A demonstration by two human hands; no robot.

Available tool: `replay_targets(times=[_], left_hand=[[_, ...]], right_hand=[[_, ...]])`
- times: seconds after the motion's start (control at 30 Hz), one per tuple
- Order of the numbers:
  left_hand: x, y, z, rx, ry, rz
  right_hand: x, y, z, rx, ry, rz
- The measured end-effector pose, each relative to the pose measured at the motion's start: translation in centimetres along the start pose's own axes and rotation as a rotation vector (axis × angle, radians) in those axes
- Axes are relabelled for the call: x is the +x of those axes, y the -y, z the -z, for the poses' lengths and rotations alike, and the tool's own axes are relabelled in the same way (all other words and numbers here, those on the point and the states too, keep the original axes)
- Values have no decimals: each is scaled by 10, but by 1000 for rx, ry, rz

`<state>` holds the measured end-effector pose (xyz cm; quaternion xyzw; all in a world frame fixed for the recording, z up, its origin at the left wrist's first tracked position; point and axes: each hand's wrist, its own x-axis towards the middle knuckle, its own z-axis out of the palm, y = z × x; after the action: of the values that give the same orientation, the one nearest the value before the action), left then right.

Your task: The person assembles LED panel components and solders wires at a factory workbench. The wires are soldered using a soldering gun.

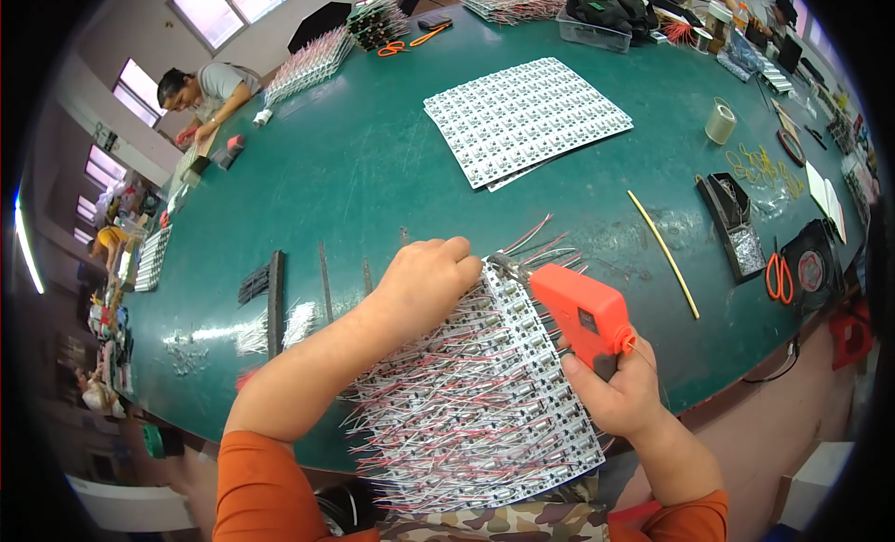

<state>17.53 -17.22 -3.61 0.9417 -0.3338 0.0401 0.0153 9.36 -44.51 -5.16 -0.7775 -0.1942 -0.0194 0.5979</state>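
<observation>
A white circuit board panel (545,374) lies at the table's near edge, with rows of small metal parts and many red and white wires. My right hand (615,384) grips an orange soldering gun (580,309) by its handle. Its metal tip (508,265) points at the panel's far corner, beside my left hand. My left hand (438,276) is closed at that far edge, fingers bent down. What it pinches is hidden behind the fingers. Loose red and white wires (536,239) stick out beyond the gun's tip.
A stack of bare white panels (527,118) lies farther back. Cut white wires (252,337) sit by a dark bar (276,300) at left. On the right are a yellow stick (664,253), a black tray (732,227), orange scissors (778,276) and a solder spool (721,123). Another person (210,99) works far left.
</observation>
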Motion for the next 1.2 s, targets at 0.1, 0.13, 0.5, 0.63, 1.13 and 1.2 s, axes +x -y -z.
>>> replay_targets(times=[0.1,0.13,0.5,0.63,1.13,1.2], left_hand=[[-1,0,-3,3,-56,20],[-1,0,-3,5,-99,30],[-5,4,-10,-7,-111,-49],[-4,5,-9,-27,-86,-56],[-2,5,-8,-107,-80,-31],[-2,5,-7,-109,-79,-30]], right_hand=[[-1,-5,0,54,-38,38],[-1,-3,1,47,-27,33],[0,-2,0,49,-6,19],[1,-1,0,40,8,-9],[1,2,-1,2,28,-13],[1,2,-1,26,27,-32]])
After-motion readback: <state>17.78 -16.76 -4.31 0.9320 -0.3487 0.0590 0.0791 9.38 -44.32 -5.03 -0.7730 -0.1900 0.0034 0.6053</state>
